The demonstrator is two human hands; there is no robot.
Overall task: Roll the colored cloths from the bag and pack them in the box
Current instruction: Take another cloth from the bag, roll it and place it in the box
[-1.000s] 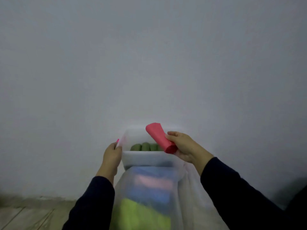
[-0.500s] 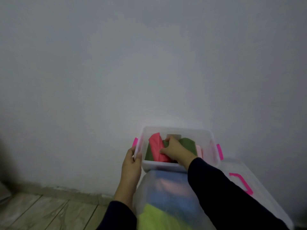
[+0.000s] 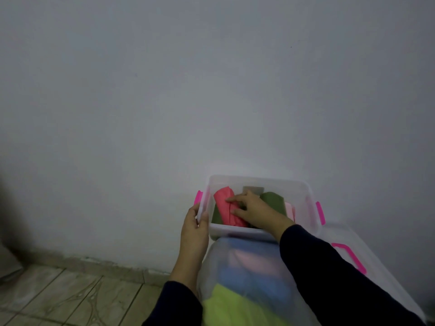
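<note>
Packing step: right hand [image 3: 255,209] pressing red roll [image 3: 223,208] into box [image 3: 259,181], fingers flat; left hand [image 3: 195,223] gripping rim; next, withdraw toward bag [image 3: 235,278].

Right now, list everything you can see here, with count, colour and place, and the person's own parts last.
box: one, clear plastic with pink latches, against the wall
red roll: one, red, left part of the box
green rolls: at least two, dark olive, beside and under the red roll
pink cloth: one, pale pink, right end of the box
bag: one, translucent, holding blue, pink and lime cloths, in front of the box
lid: one, clear with pink handle, right
left hand: grips the box's left rim
right hand: fingers rest on the red roll
</note>
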